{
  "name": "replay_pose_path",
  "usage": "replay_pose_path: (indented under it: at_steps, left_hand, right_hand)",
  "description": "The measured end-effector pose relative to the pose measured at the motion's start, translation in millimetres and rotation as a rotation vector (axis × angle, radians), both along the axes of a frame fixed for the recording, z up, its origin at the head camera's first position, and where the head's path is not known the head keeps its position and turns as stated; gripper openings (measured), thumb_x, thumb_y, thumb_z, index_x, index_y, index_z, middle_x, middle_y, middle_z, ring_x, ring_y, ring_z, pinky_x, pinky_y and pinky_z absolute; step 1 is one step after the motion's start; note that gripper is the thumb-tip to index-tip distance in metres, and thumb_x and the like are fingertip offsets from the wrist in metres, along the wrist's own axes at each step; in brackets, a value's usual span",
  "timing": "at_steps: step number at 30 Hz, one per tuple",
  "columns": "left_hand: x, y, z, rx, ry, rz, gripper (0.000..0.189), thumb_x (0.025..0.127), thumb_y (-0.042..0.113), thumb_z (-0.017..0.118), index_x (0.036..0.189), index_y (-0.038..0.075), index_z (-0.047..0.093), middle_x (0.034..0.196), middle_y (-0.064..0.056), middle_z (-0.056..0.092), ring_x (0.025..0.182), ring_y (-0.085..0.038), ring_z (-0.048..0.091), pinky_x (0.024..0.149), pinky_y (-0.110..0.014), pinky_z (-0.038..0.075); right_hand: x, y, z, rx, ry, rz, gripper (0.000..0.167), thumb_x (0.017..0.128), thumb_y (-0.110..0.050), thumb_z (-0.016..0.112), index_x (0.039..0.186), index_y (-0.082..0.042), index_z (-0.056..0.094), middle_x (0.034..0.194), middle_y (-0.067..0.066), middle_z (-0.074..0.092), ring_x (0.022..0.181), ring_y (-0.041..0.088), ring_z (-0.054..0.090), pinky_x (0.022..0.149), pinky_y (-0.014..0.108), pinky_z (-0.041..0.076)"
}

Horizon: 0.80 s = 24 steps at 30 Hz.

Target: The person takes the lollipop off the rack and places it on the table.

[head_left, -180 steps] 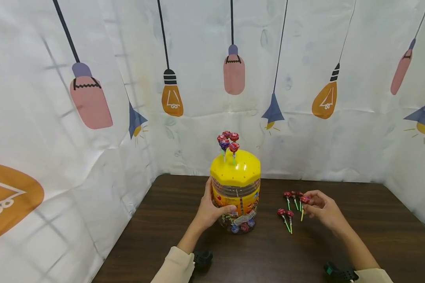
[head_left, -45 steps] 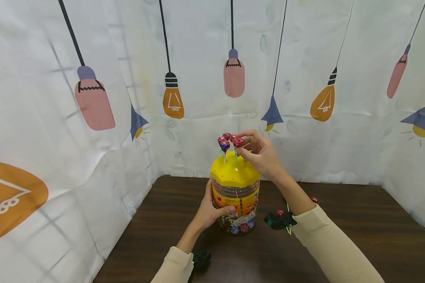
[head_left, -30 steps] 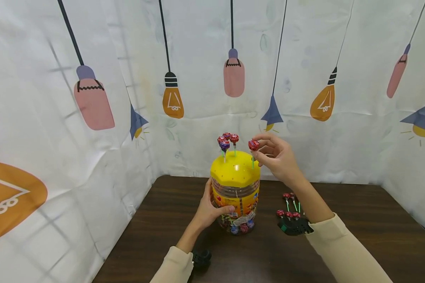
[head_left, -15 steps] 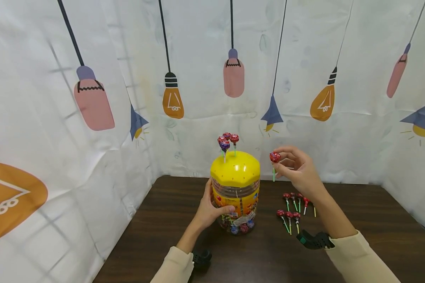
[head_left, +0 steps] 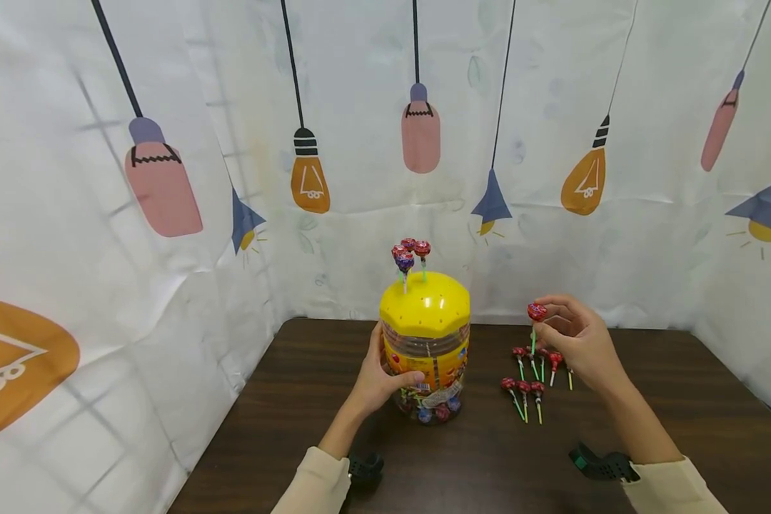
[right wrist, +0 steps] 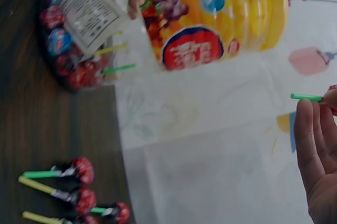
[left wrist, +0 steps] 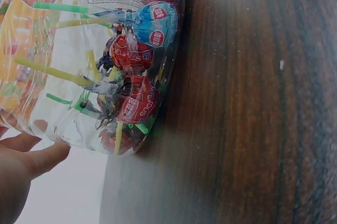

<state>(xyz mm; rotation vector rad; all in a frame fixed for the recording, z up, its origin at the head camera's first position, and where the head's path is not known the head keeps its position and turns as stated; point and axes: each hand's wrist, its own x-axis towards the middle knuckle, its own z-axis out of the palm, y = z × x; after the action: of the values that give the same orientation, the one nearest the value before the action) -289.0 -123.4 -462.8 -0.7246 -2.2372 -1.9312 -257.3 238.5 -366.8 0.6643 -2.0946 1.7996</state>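
My left hand [head_left: 378,382] grips the side of a clear plastic jar [head_left: 427,348] with a yellow lid [head_left: 425,303], upright on the table. Several lollipops [head_left: 405,263] stand on their sticks in the lid. My right hand [head_left: 578,339] pinches a red-wrapped lollipop [head_left: 537,312], head up, above the table. Its green stick [right wrist: 305,97] points out past the fingers in the right wrist view. Below that hand, red lollipops [head_left: 523,387] lie on the table in two rows. Wrapped lollipops [left wrist: 138,100] fill the jar's bottom in the left wrist view.
The dark wooden table [head_left: 462,471] stretches under everything. A white curtain [head_left: 360,271] printed with lamps hangs right behind its back edge and along the left side. Each wrist wears a black band [head_left: 600,464].
My right hand pulled one lollipop out of the lid and carried it right and down, over the lollipops on the table. The left hand has kept its grip on the jar.
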Motion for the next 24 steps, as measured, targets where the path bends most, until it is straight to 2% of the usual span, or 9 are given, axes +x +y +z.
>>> replay_pose_path:
  at_steps: [7,13,20,24]
  left_hand:
    - [0.5,0.3,1.4,0.004,-0.001,-0.010,0.105,0.084,0.037,0.085,0.159,0.046,0.012,0.155,0.004,0.041,0.137,-0.023,0.050,0.114,-0.052,0.045]
    - [0.1,1.5,1.7,0.011,-0.004,-0.018,0.104,0.085,0.037,0.085,0.159,0.046,0.012,0.155,0.004,0.041,0.137,-0.023,0.050,0.115,-0.052,0.044]
    - [0.2,1.4,1.3,0.012,-0.005,-0.016,0.104,0.085,0.035,0.085,0.159,0.046,0.013,0.155,0.003,0.041,0.137,-0.023,0.050,0.115,-0.052,0.045]
    - [0.5,0.9,1.4,0.014,-0.015,-0.010,0.105,0.084,0.035,0.086,0.158,0.046,0.013,0.156,0.004,0.040,0.138,-0.023,0.049,0.116,-0.053,0.043]
  right_hand:
    - [1.9,21,-27.8,0.092,-0.042,-0.049,0.036,0.098,0.001,0.065,0.132,0.003,0.054,0.099,-0.005,0.068,0.076,0.013,0.069,0.065,0.031,0.062]
    - [-2.8,36,-56.1,0.163,-0.102,-0.066,0.034,0.099,-0.001,0.063,0.131,0.004,0.050,0.096,-0.006,0.064,0.074,0.017,0.069,0.064,0.033,0.062]
    - [-9.2,52,-83.2,0.194,-0.194,-0.032,0.034,0.099,0.001,0.062,0.129,0.007,0.047,0.096,0.002,0.060,0.074,0.021,0.069,0.067,0.044,0.063]
    - [-11.5,59,-93.2,0.213,-0.255,-0.021,0.035,0.099,0.000,0.062,0.130,0.005,0.047,0.097,0.008,0.060,0.078,0.018,0.069,0.069,0.043,0.064]
